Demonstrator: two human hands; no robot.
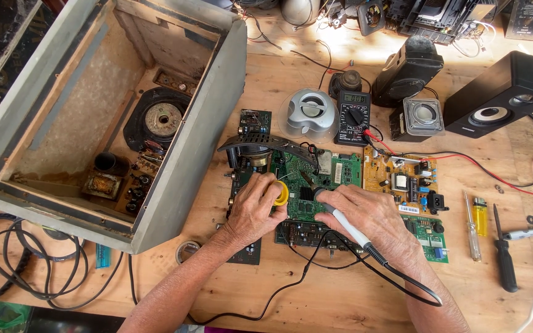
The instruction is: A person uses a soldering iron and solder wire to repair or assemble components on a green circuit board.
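Observation:
My right hand (374, 219) grips a grey soldering iron (347, 225); its tip rests on a green circuit board (297, 169) in the middle of the wooden bench. My left hand (254, 206) lies on the board's left part and holds a small yellow reel (282, 193), with a thin wire running from it toward the iron's tip. The iron's black cord (402, 283) loops back past my right wrist.
An open grey speaker cabinet (180, 166) with parts inside stands at left. A multimeter (354, 117), an orange-brown board (399, 179), black speakers (501, 92), screwdrivers (504, 259), a yellow lighter (480, 216) and red leads (513, 185) lie behind and right. Black cable coils (26, 271) hang at front left.

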